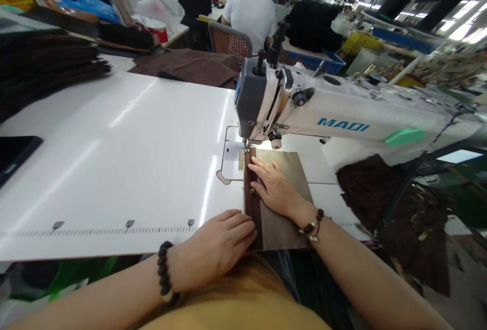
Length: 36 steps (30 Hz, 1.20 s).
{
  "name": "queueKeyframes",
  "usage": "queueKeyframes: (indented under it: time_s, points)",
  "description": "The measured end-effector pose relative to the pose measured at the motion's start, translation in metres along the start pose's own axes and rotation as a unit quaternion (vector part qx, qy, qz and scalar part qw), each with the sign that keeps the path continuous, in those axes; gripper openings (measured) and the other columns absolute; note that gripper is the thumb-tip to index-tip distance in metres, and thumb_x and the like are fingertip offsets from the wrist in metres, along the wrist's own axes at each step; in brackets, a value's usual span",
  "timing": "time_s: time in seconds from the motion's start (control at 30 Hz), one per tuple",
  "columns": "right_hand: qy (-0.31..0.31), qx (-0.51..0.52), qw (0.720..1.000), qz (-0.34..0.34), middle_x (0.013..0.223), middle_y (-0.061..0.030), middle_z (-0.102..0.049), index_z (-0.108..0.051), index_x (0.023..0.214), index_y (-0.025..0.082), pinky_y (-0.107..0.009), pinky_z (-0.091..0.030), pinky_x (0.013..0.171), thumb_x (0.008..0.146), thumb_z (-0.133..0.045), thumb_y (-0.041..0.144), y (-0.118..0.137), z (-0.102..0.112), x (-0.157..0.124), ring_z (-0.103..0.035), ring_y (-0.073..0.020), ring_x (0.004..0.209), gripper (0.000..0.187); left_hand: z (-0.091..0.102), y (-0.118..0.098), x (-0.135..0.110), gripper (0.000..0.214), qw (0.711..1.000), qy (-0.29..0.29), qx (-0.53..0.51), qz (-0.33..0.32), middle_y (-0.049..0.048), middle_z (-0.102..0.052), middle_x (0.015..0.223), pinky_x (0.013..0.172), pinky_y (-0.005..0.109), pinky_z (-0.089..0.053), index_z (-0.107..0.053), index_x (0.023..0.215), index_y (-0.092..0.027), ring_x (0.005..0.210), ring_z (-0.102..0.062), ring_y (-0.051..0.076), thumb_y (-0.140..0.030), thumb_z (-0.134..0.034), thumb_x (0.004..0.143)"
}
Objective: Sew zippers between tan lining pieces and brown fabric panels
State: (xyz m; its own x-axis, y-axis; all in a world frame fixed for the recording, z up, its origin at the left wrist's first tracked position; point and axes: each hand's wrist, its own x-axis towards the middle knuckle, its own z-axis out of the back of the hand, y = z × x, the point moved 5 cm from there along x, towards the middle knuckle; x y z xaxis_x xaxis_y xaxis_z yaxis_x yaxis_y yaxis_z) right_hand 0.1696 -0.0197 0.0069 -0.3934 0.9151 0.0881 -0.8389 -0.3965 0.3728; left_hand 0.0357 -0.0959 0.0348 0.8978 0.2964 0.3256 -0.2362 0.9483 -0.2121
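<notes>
A flat taupe fabric piece (285,228) lies under the sewing machine (289,97), with a dark brown zipper strip (257,226) along its left side. The strip's far end sits beneath the presser foot (247,146). My right hand (276,188) lies flat on the piece just in front of the foot, fingers stretched out and thumb beside a small brass-coloured zipper pull (252,191). Nearer the table's front edge, my left hand (224,239) has its fingers pressed together and curled over the strip's left edge; its thumb is hidden.
Dark cloth pieces (41,66) are stacked at the left, near a dark flat device (17,155). Brown fabric (190,64) lies along the table's back edge. More brown pieces (395,213) hang at the right. A person in white (251,15) sits beyond the machine.
</notes>
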Motion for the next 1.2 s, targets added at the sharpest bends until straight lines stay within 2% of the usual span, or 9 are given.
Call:
queueKeyframes:
  time_s: [0.1,0.33,0.5,0.7,1.2]
  points:
    - [0.010,0.002,1.000,-0.002,0.141,-0.0087,-0.031,-0.041,0.129,0.016,-0.051,-0.020,0.107,0.089,-0.043,0.020,0.001,0.001,0.001,-0.025,-0.0200,0.131,0.040,-0.003,-0.006,-0.002,0.024,0.999,-0.032,-0.011,-0.005,0.0097,-0.061,0.090,0.083,0.031,-0.046,-0.055,0.099,-0.011,0.090,-0.055,0.018,-0.013,-0.032,0.093]
    - [-0.002,-0.043,0.999,0.020,0.139,-0.0106,-0.035,-0.045,0.125,0.014,-0.053,-0.020,0.107,0.089,-0.045,0.020,0.006,0.001,0.004,-0.026,-0.0226,0.131,0.037,-0.010,-0.008,-0.006,0.028,0.999,-0.020,-0.028,-0.008,0.0088,-0.061,0.085,0.082,0.030,-0.047,-0.055,0.095,-0.013,0.085,-0.054,0.017,-0.015,-0.027,0.094]
    - [-0.010,-0.041,0.999,0.018,0.141,-0.0097,-0.030,-0.045,0.125,0.014,-0.049,-0.022,0.107,0.088,-0.045,0.019,0.002,-0.002,0.002,-0.025,-0.0203,0.131,0.037,-0.012,-0.008,-0.008,0.023,0.999,-0.003,-0.033,-0.004,0.0082,-0.060,0.085,0.082,0.030,-0.046,-0.054,0.095,-0.015,0.084,-0.054,0.017,-0.017,-0.032,0.094]
    - [0.002,-0.052,0.999,0.018,0.141,-0.0101,-0.029,-0.035,0.134,0.013,-0.050,-0.023,0.107,0.089,-0.042,0.021,0.001,-0.004,0.003,-0.025,-0.0206,0.131,0.046,-0.011,-0.007,-0.008,0.022,0.999,-0.002,-0.038,0.002,0.0076,-0.059,0.083,0.082,0.030,-0.045,-0.054,0.092,-0.015,0.082,-0.053,0.017,-0.018,-0.033,0.093]
    - [-0.007,-0.058,0.998,0.020,0.141,-0.0103,-0.031,-0.037,0.135,0.015,-0.052,-0.024,0.107,0.091,-0.037,0.023,0.002,-0.005,0.002,-0.026,-0.0218,0.131,0.045,-0.017,-0.006,-0.009,0.011,0.999,0.005,-0.037,-0.002,0.0047,-0.057,0.077,0.082,0.029,-0.044,-0.053,0.085,-0.016,0.080,-0.053,0.016,-0.020,-0.044,0.091]
